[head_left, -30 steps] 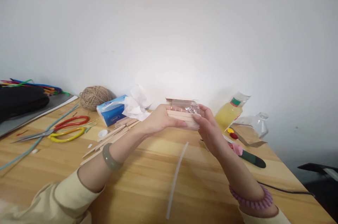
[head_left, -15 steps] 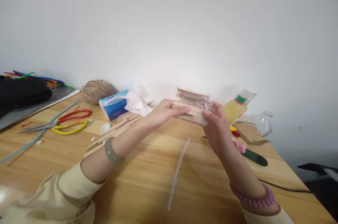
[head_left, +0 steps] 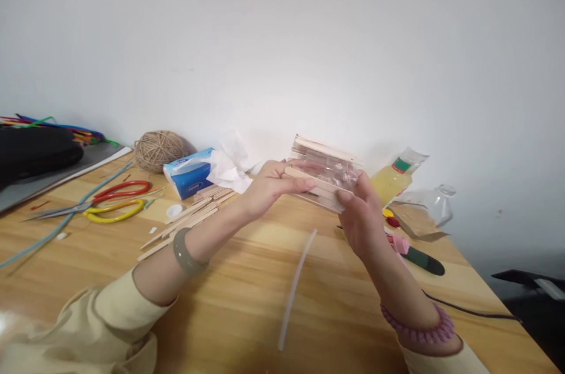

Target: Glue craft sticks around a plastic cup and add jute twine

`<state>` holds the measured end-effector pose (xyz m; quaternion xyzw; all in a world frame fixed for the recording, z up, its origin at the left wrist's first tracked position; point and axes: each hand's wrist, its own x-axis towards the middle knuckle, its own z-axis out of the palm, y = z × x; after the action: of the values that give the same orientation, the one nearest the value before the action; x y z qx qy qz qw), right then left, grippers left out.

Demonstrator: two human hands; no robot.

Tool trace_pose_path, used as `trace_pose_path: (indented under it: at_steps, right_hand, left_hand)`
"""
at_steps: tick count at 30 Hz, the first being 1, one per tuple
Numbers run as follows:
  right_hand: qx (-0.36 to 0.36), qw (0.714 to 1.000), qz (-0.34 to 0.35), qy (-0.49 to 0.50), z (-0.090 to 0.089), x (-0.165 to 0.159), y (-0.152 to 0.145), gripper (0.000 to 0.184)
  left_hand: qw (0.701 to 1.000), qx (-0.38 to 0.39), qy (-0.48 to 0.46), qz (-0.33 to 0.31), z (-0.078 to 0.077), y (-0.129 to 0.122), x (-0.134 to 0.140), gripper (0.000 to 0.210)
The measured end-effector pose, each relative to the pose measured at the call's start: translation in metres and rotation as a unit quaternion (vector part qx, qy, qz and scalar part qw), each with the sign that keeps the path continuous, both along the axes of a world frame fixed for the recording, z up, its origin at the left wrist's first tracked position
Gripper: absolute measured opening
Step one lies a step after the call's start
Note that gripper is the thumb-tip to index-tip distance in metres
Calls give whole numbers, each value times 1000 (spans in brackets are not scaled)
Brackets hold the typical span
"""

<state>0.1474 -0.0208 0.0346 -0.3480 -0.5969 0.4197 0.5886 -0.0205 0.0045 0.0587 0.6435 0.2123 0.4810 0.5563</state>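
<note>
Between both hands, above the table, is a small box-like piece built of flat wooden craft sticks (head_left: 321,190), with clear plastic (head_left: 331,169) inside it. My left hand (head_left: 276,183) grips its left end, thumb along the front sticks. At the right end my right hand (head_left: 362,212) holds it, thumb pressed on the front face and fingers behind. The fingers at the back are partly hidden. Below the piece, a translucent glue stick (head_left: 296,291) lies on the wooden table (head_left: 238,303).
To the left are scissors (head_left: 115,202), a light blue cord (head_left: 66,224), a twine ball (head_left: 159,152), a tissue pack (head_left: 189,175) and loose craft sticks (head_left: 185,222). On the right stand a yellow-liquid bottle (head_left: 395,174), a clear bottle (head_left: 441,206) and a dark green-handled tool (head_left: 424,260).
The stick piece is tipped slightly, so its open top and the plastic inside show more. Both hands keep their hold; the view has shifted a little.
</note>
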Motion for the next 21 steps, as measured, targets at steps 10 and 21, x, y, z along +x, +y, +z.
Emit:
trace_pose_path:
  at_steps: [10, 21]
  right_hand:
    - [5, 963, -260, 74, 45, 60, 1, 13]
    - [34, 903, -421, 84, -4, 122, -60, 24]
  left_hand:
    - [828, 270, 490, 27, -3, 23, -25, 23]
    - [765, 229, 602, -29, -30, 38, -25, 20]
